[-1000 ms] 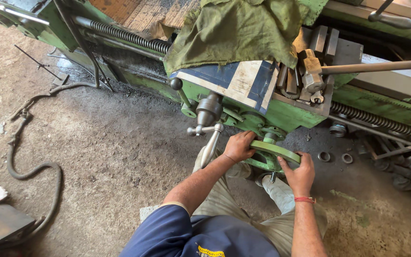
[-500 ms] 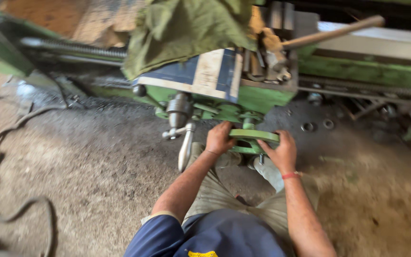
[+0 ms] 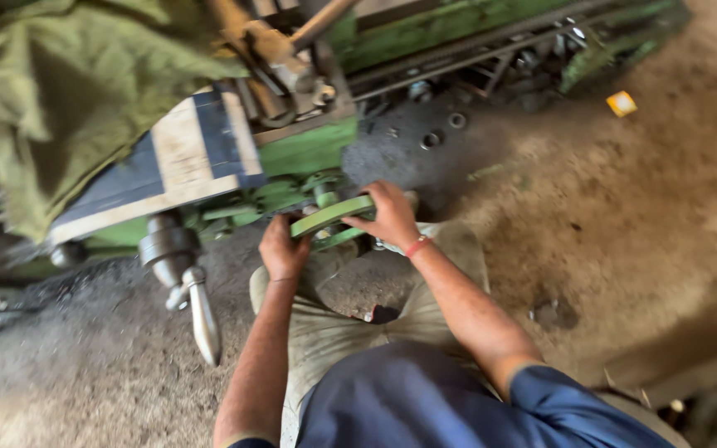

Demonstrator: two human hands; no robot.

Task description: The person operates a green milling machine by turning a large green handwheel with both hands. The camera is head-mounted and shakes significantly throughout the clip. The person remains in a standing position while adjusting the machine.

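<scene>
Machine [image 3: 309, 149]: large, green, standing on a dirty floor; a blue and cream panel faces the camera.

Cloth [image 3: 60, 91]: olive green, draped over the machine's top at upper left.

Lever [image 3: 202, 319]: steel, tapered, hanging from a round hub below the panel, just left of the hands and untouched.

Wheel [image 3: 332, 216]: green rim, low on the machine's front, tilted edge-on to the camera; its hub is hidden.

Right hand [image 3: 392, 214]: closed over the wheel's right end, fingers wrapped on the rim, a red band at the wrist.

Left hand [image 3: 282, 249]: at the wheel's left end, apparently curled around the rim, though motion blur leaves the fingers unclear.

Handling note: the wheel likely turns best with both hands opposite each other on the rim, pulling evenly, knuckles clear of the lever.

Small rings [image 3: 443, 131]: loose metal, on the floor behind the wheel.
</scene>
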